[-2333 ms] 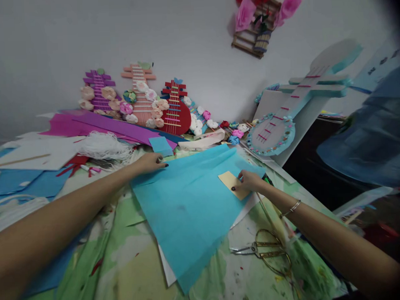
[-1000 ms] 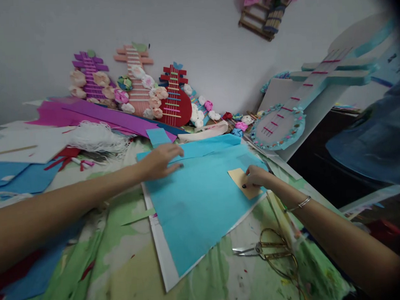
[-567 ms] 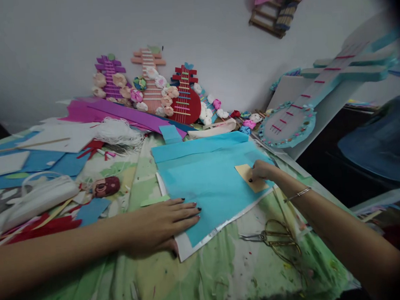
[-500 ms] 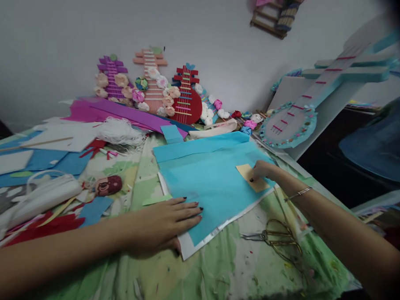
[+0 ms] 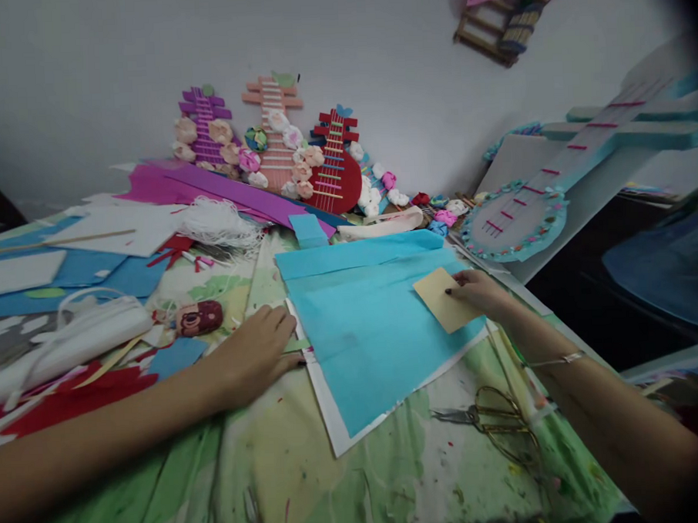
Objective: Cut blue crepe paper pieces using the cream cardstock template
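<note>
A large blue sheet of paper (image 5: 357, 334) lies on a white sheet (image 5: 328, 424), whose edge shows along the left and front sides. My left hand (image 5: 257, 354) rests at the left edge of these sheets, its fingers curled over a pale green paper strip (image 5: 297, 345), most of it hidden by the hand. My right hand (image 5: 482, 293) pinches a pale yellow paper card (image 5: 446, 300) by its right edge, tilted up over the right part of the blue sheet.
Gold-handled scissors (image 5: 500, 421) lie in front on the green patterned cloth (image 5: 312, 479). A white glue gun (image 5: 92, 342) and paper scraps crowd the left. Decorated paper lutes (image 5: 334, 177) lean on the wall; a large pale blue lute (image 5: 514, 216) stands at right.
My left hand has slid off the blue sheet to its left edge, fingers now curled. The yellow card, pressed flat before, is now lifted in my right hand. The view has shifted slightly.
</note>
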`<act>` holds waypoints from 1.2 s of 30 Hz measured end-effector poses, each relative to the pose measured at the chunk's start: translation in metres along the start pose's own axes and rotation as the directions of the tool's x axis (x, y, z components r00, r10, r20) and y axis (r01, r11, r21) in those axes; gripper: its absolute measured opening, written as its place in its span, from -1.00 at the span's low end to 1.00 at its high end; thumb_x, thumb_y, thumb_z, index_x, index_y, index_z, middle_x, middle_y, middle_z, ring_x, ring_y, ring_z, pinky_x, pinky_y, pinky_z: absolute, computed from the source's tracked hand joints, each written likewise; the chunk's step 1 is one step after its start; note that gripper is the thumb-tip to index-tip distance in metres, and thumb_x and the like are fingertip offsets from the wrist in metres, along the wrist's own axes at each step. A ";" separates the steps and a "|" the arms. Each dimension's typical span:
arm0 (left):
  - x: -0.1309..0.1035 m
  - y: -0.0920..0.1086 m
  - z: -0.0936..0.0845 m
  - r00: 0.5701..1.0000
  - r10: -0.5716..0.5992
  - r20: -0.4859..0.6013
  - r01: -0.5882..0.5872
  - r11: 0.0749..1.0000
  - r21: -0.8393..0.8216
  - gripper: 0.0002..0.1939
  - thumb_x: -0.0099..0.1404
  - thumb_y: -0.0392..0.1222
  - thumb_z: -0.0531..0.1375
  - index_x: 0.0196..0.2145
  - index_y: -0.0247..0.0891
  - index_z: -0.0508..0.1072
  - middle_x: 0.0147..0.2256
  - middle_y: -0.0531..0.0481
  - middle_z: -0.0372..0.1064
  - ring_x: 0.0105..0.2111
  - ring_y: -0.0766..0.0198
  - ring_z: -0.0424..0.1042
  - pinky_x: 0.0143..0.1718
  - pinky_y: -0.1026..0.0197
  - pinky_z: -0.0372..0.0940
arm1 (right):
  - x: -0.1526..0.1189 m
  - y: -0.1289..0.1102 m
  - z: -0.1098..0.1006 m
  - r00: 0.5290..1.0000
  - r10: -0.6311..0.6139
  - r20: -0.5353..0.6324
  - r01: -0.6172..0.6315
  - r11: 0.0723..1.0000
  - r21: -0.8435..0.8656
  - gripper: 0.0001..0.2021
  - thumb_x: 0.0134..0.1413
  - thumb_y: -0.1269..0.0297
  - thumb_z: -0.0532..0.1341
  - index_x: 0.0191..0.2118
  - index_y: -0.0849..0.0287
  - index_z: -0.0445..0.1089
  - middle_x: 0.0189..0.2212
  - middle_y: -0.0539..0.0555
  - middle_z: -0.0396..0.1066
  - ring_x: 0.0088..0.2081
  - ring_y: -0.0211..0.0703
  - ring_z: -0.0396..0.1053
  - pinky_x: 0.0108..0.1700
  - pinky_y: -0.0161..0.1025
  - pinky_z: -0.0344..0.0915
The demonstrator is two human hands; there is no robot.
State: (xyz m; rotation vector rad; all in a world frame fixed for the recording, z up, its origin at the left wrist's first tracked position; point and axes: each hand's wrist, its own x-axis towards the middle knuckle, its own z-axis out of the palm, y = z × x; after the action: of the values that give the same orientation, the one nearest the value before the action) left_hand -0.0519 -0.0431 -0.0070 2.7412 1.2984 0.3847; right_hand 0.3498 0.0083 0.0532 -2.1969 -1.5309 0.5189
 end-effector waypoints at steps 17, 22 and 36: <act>0.002 -0.022 -0.019 0.958 0.226 -0.175 -0.241 0.968 -0.067 -0.80 0.35 -0.21 0.02 -0.29 -0.27 0.43 -0.21 -0.16 0.44 -0.15 0.09 0.41 -0.11 0.07 0.27 | -0.053 -0.055 0.056 0.986 -0.167 0.015 0.138 0.862 0.488 -0.65 0.06 0.16 0.14 -0.11 0.29 0.41 -0.19 0.19 0.53 -0.19 0.01 0.49 -0.28 -0.28 0.40; 0.004 0.001 -0.001 0.909 0.364 -0.201 -0.380 0.924 -0.049 -0.75 0.43 -0.20 0.02 -0.24 -0.29 0.48 -0.18 -0.17 0.48 -0.14 0.12 0.43 -0.07 0.06 0.29 | -0.039 -0.032 0.044 0.992 -0.119 -0.034 0.120 0.859 0.498 -0.62 -0.01 0.09 0.19 -0.17 0.29 0.43 -0.19 0.21 0.53 -0.22 0.00 0.49 -0.29 -0.27 0.39; 0.045 -0.047 -0.010 0.968 -0.250 0.008 0.249 0.968 0.024 -0.73 0.17 -0.03 0.02 -0.50 -0.24 0.39 -0.43 -0.22 0.43 -0.36 -0.01 0.43 -0.26 0.02 0.30 | 0.079 0.071 -0.043 0.962 0.120 -0.246 -0.078 0.981 0.177 -0.74 0.24 0.22 0.20 -0.05 0.30 0.38 -0.20 0.12 0.44 -0.22 -0.13 0.44 -0.19 -0.14 0.41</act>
State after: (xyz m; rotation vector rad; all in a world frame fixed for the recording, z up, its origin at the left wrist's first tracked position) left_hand -0.0625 0.0211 0.0027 2.5479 1.6291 0.3340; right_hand 0.4542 0.0551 0.0466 -2.1253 -1.2049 0.3613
